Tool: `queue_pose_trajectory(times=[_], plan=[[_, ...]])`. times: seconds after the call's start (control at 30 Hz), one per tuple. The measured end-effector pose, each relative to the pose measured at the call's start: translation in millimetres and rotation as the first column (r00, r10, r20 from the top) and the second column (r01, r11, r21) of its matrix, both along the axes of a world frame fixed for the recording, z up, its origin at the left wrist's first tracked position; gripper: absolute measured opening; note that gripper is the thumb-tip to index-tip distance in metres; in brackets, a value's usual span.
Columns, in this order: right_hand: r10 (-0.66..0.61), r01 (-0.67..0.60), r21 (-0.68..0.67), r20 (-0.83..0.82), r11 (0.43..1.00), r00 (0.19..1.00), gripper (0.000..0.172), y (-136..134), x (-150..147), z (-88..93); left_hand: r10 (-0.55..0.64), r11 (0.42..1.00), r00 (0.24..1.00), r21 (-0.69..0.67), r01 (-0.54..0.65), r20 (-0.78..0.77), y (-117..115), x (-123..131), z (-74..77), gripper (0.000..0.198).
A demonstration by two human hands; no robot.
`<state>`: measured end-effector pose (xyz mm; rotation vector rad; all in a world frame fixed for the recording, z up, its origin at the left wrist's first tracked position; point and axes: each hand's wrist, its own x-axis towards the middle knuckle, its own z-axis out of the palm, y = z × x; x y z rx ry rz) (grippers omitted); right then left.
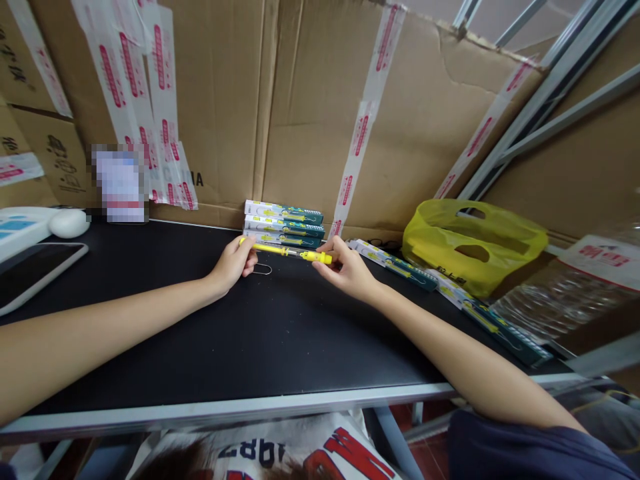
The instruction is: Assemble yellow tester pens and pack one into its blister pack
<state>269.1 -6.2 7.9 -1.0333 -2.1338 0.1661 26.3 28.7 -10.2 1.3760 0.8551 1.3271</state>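
Note:
A slim yellow tool (273,249), with a short bare metal section near its right side, is held level above the black tabletop. Around its left end my left hand (234,264) is closed. A thin bent wire loop (263,269) sticks out beside those fingers; whether it belongs to the tool I cannot tell. My right hand (345,267) pinches the thicker right end between thumb and fingers. Just behind the tool lies a stack of slim printed boxes (285,223), each picturing a yellow tool with a wire hook.
More such boxes lie at the right: one box (395,263) and another (493,320). Behind them are a yellow plastic bag (470,247) and clear plastic packaging (545,293). A phone (40,273) and a white device (20,227) sit left. Taped cardboard (310,120) walls the back.

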Motion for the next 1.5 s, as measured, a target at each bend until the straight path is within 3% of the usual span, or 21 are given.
queue_pose_trajectory(times=[1.5], plan=[[-0.001, 0.001, 0.0, 0.027, 1.0, 1.0, 0.022, 0.0, -0.2, 0.5, -0.005, 1.0, 1.0, -0.01, 0.005, 0.008, -1.8, 0.0, 0.9, 0.023]])
